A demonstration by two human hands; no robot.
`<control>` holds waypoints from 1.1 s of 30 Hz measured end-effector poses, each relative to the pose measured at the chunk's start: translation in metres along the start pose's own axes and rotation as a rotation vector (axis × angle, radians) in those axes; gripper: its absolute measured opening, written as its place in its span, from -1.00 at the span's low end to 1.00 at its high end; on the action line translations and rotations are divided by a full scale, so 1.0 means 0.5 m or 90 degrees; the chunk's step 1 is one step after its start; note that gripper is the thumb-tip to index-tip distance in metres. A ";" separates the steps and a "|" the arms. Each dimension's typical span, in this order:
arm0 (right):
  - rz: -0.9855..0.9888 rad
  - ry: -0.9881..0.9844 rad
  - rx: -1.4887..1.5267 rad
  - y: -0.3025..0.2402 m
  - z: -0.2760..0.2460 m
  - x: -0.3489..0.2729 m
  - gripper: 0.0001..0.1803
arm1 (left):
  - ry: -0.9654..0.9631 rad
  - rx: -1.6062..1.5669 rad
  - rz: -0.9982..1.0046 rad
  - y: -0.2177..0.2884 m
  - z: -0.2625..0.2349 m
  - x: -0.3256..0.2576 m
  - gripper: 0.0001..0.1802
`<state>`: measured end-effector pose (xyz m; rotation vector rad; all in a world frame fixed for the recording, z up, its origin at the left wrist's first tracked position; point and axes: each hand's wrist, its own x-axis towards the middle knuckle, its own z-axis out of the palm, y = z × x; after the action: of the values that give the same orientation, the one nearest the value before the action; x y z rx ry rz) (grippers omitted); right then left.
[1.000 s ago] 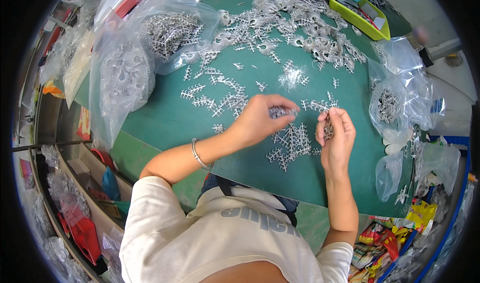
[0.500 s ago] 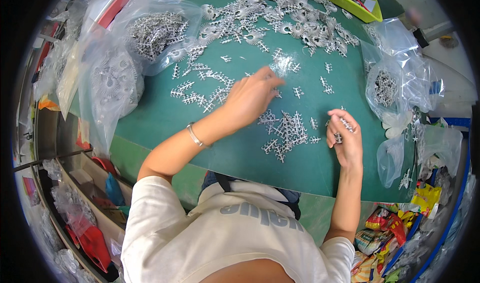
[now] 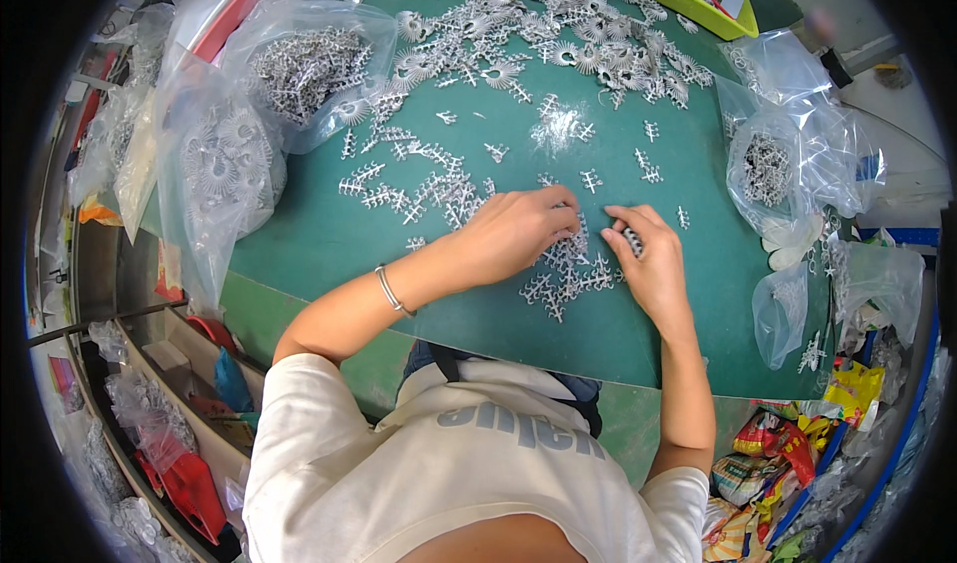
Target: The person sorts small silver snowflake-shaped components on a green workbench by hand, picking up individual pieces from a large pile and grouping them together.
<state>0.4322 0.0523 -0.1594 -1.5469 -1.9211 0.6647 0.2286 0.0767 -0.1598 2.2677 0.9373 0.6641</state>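
Up top to your right you've got a lime-green tray (image 3: 683,5), red and white bits inside (too small to name). Down at your lower right, a jumble of coloured packets (image 3: 763,441) with a yellow packet (image 3: 852,392) near it; at your left, a tan box (image 3: 189,423), a blue bag (image 3: 232,382) and a red item (image 3: 195,493).
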 end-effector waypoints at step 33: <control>0.229 0.061 0.589 -0.035 -0.022 -0.006 -0.89 | -0.185 -1.158 -0.331 -0.032 0.007 0.004 -0.86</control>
<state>0.4282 0.0462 -0.1397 -1.2484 -0.9877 1.3567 0.2247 0.0863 -0.1726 0.4383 0.3303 0.5036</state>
